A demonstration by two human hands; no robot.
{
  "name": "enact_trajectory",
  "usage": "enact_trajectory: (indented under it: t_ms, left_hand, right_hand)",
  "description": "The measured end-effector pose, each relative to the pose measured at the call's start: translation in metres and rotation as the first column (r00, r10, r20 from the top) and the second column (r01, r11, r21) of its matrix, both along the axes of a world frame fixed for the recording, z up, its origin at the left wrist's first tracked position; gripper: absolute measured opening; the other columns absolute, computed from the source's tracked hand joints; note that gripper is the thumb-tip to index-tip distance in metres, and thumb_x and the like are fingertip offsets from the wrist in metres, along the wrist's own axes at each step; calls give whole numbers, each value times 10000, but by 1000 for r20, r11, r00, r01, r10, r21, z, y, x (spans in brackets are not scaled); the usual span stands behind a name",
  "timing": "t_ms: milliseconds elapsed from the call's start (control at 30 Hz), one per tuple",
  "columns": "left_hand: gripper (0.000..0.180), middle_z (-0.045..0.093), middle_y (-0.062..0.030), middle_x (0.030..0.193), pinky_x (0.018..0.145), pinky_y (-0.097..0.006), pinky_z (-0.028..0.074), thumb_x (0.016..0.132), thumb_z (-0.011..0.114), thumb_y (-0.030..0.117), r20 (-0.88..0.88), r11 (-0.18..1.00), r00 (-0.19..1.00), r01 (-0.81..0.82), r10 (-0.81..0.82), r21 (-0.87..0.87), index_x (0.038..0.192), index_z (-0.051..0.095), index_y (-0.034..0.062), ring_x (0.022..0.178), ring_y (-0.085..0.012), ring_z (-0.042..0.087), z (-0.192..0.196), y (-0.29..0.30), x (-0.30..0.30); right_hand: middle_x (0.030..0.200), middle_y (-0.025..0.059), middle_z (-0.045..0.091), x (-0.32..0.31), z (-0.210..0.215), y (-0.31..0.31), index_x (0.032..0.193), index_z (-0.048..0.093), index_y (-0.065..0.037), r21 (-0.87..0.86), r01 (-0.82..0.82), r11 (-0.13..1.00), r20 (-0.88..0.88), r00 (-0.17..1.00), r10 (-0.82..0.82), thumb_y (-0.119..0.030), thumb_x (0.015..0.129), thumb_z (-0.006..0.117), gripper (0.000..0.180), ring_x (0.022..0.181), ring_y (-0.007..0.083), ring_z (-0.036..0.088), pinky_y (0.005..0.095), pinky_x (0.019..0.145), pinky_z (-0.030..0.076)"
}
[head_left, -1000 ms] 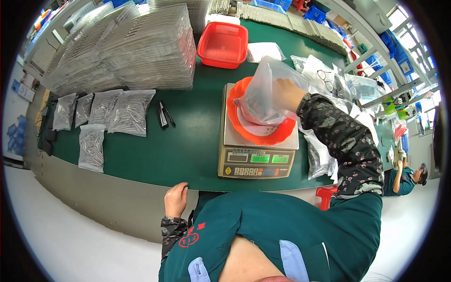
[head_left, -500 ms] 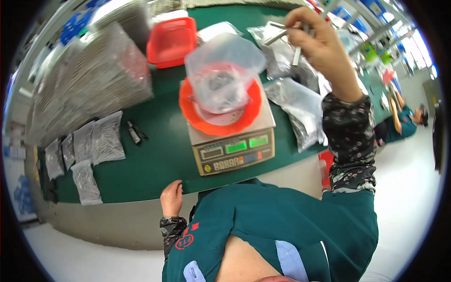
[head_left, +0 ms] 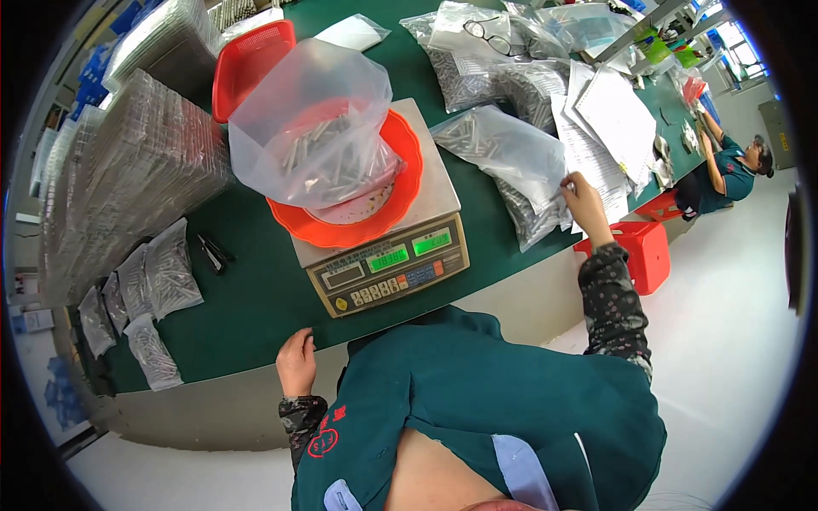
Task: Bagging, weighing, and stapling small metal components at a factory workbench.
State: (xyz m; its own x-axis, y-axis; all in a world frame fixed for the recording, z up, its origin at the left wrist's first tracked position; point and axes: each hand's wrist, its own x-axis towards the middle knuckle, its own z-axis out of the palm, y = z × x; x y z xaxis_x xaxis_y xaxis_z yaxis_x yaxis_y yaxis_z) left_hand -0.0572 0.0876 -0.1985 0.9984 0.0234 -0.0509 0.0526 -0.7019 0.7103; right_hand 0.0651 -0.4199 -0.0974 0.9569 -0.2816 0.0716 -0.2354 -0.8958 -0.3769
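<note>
My left hand rests at the table's front edge, holding nothing, with its fingers stretched out. My right hand has its fingers pinched at the edge of a clear plastic bag of small metal pins, right of the scale. On the digital scale stands an orange scalloped basin. A large open translucent bag sits in it, with loose metal pins inside. Eyeglasses lie on the bagged pins at the back.
Stacked clear plastic trays and a red basket stand at the left. Several small filled bags lie near a black stapler-like tool. Paper sheets lie at the right. Beyond a red stool, a co-worker sits.
My right hand has let go of thin-framed items, apparently the eyeglasses, and come down to the plastic bag's edge. My left hand stays at the table edge. The view has shifted slightly.
</note>
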Motion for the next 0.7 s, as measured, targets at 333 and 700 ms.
enact_trajectory:
  t_ms: [333,700]
  left_hand:
    - [128,588,-139,732,559,-304,461,804,524,59,16,994,999,-52,50,93,911,578,13,608,-225,591,-3,-14,-26]
    - [124,596,-126,732,574,-341,461,773,550,58,-21,994,994,-102,103,29,892,584,46,630,-268,581,-3,-23,-36]
  right_hand:
    - [727,204,582,62,-8,28,966,531,-86,-217,-516,828,-60,854,517,-25,707,485,270,709,381,562,456,642,440]
    - [968,212,581,85,-45,9,1045,551,-5,-219,-455,863,257,827,501,-114,712,605,355,914,348,550,381,811,429]
